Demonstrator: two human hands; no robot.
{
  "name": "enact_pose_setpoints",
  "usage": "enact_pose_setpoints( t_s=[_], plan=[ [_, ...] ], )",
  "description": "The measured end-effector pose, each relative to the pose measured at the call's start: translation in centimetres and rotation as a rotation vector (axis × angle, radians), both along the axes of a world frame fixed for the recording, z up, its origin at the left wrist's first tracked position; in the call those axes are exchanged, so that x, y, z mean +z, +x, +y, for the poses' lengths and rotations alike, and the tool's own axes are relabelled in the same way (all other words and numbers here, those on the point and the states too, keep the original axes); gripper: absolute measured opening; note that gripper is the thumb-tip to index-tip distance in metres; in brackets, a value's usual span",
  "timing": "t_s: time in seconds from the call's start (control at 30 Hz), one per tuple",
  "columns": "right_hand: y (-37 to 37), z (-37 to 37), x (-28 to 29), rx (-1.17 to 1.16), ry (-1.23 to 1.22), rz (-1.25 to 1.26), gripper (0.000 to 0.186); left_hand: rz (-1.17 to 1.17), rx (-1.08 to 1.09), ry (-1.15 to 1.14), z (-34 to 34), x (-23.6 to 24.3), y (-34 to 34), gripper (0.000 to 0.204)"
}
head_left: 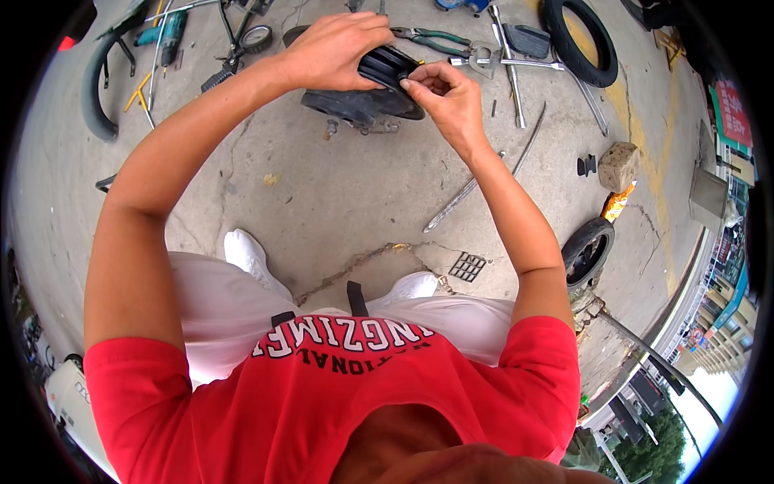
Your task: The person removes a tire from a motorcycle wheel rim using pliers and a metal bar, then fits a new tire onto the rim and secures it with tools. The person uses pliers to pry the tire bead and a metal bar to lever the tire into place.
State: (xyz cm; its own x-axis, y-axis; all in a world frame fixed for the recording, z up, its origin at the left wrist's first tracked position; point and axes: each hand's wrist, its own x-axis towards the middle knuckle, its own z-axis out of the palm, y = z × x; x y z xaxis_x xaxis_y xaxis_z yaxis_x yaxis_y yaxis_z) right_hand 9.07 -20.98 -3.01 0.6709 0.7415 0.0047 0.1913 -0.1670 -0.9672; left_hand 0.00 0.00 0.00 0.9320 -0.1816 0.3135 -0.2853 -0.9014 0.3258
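Note:
In the head view a black wheel assembly (355, 103), with a dark rim and metal fittings below, is held upright just above the concrete ground. My left hand (339, 55) grips its top from the left, fingers curled over it. On the right side of the rim, my right hand (443, 101) pinches at the black edge with thumb and bent fingers; any small piece between the fingertips is hidden. Green-handled pliers (427, 39) and a metal cross wrench (509, 64) lie just beyond that hand. Long metal bars (451, 208) rest below and right of the wheel.
A tire (605, 60) lies at back right; a smaller wheel (587, 252), concrete block (617, 166) and orange packet (618, 202) lie nearer on the right. At left are a cordless drill (171, 36) and a dark curved part (101, 97). A storm drain grate (467, 266) is near my right shoe.

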Motion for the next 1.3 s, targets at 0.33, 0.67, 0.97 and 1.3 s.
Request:
enact_pose_setpoints(
  t_s=[0.33,0.67,0.97,1.3],
  plan=[
    [0.0,0.2,0.0,-0.005,0.048,-0.449,0.021,-0.020,-0.017,-0.007,-0.2,0.2,0.1,0.046],
    [1.0,0.5,1.5,0.035,-0.225,-0.317,0.050,0.024,-0.054,0.002,0.5,0.3,-0.2,0.048],
    [1.9,0.2,1.6,0.082,-0.227,-0.158,0.049,0.167,0.185,0.007,-1.6,1.4,0.6,0.045],
    [4.5,0.7,-0.4,0.378,-0.063,0.273,0.035,0.242,0.131,0.088,-0.3,1.8,0.1,0.052]
  ],
)
